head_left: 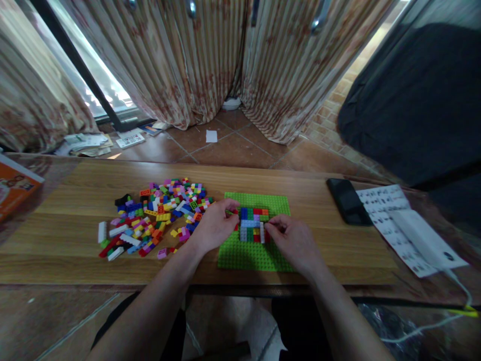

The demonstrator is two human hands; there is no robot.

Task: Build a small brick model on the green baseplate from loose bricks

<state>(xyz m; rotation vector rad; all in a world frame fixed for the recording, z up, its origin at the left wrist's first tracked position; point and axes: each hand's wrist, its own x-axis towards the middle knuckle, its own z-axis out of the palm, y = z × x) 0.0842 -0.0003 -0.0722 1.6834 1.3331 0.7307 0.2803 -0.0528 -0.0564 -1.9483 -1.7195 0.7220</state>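
A green studded baseplate point(255, 258) lies on the table in front of me, with a low block of coloured toy bricks point(251, 224) near its middle. My left hand point(214, 225) rests at the left side of these bricks, its fingers curled in toward the thumb. A bit of red shows by its fingertips, but what they hold, if anything, is hidden. On the other side, my right hand point(295, 240) has thumb and forefinger pinched together beside a whitish long brick point(262, 232). Whatever sits in that pinch is too small to make out.
Left of the baseplate spreads a pile of loose bricks point(161, 215) on the wooden table point(67, 240). A black phone point(348, 201), a printed sheet point(383, 200) and a white device with a cable point(428, 240) lie right. An orange printed item point(15, 185) is far left.
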